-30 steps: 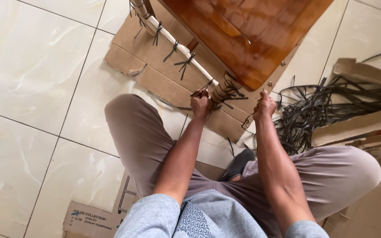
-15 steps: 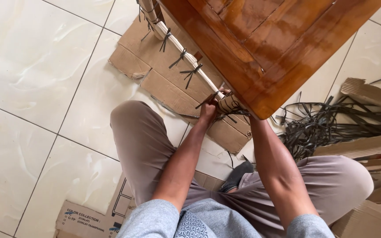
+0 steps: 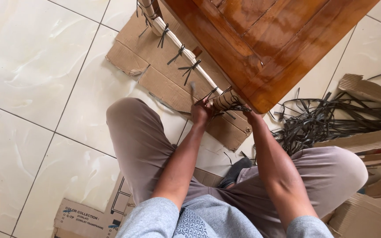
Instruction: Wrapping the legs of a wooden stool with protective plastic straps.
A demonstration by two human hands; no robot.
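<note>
Since a moment ago our view has dropped slightly, and our right hand (image 3: 253, 117) remains tucked under the wooden tabletop (image 3: 265, 44) corner at centre frame, fingers impossible to judge. Our left hand (image 3: 200, 112) stays pinched on a dark strap (image 3: 208, 94) at the wrapped table leg (image 3: 223, 100), tightening continuing.

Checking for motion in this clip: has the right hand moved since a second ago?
Yes. The right hand has slipped under the tabletop corner; earlier it was clear of it.

bright, even daylight; soft shadows cast under legs. glare seen on varnished table top (image 3: 265, 39) and glossy floor tiles (image 3: 31, 66). slight motion blur noted near left hand (image 3: 200, 112).
</note>
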